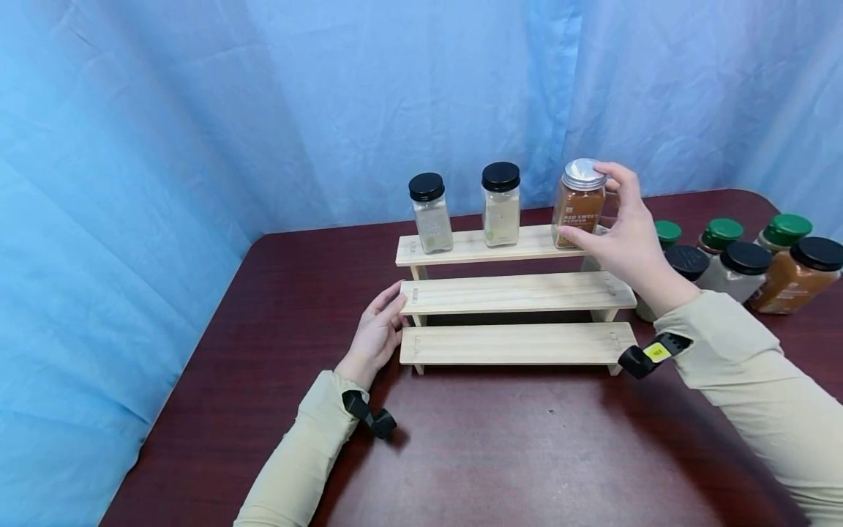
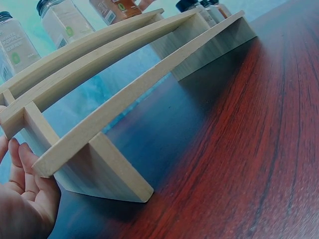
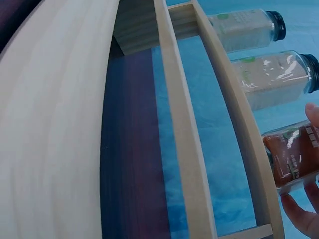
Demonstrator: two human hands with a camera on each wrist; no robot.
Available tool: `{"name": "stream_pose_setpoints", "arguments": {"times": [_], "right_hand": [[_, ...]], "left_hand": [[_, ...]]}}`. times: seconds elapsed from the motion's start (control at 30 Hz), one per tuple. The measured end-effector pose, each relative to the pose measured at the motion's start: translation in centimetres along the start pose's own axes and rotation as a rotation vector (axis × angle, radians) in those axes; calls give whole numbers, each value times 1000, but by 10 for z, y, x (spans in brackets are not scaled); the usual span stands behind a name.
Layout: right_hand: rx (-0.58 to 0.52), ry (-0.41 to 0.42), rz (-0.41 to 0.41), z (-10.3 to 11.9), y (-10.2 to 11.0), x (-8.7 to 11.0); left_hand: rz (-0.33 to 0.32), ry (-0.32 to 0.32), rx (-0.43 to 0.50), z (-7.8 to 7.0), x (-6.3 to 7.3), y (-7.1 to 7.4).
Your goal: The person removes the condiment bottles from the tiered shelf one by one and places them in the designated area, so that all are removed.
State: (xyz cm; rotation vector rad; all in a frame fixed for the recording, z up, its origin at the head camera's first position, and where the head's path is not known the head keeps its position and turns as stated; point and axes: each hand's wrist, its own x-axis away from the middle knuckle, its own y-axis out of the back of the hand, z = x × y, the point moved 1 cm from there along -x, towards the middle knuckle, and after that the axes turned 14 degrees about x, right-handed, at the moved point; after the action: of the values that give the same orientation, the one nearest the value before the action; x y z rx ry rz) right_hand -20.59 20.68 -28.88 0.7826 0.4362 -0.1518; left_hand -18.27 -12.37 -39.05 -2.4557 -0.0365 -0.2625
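A three-step wooden spice rack (image 1: 516, 293) stands on the table. My left hand (image 1: 377, 331) holds its left end, with the thumb at the middle step's edge and the fingers below it in the left wrist view. My right hand (image 1: 632, 238) grips a spice jar (image 1: 579, 208) labelled red sweet pepper, silver-lidded and full of orange-brown powder, at the right of the top step. In the right wrist view this jar (image 3: 294, 157) sits at the step's edge between thumb and fingers. Two black-lidded jars of pale contents, one left (image 1: 432, 216) and one central (image 1: 501, 208), stand upright on that step.
Right of the rack, partly behind my right forearm, several jars stand on the dark red table (image 1: 487, 446), including a green-lidded jar (image 1: 784, 233) and a black-lidded jar (image 1: 800, 274) of orange powder. Blue curtains (image 1: 369, 110) hang behind and at the left.
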Motion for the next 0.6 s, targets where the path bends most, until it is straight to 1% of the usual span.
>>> {"name": "stream_pose_setpoints", "arguments": {"times": [0.2,0.37,0.5,0.6], "right_hand": [[41,0,-71,2,-6,-1],[56,-1,-99,4,-9,0],[51,26,-120,3,-11,1],[64,58,-151,2,-11,2]], "left_hand": [[-3,1,-4,0,1,0],[-4,1,-4,-1,1,-1],[-5,3,-1,-1,1,-1],[-1,5,3,0,1,-1]]}}
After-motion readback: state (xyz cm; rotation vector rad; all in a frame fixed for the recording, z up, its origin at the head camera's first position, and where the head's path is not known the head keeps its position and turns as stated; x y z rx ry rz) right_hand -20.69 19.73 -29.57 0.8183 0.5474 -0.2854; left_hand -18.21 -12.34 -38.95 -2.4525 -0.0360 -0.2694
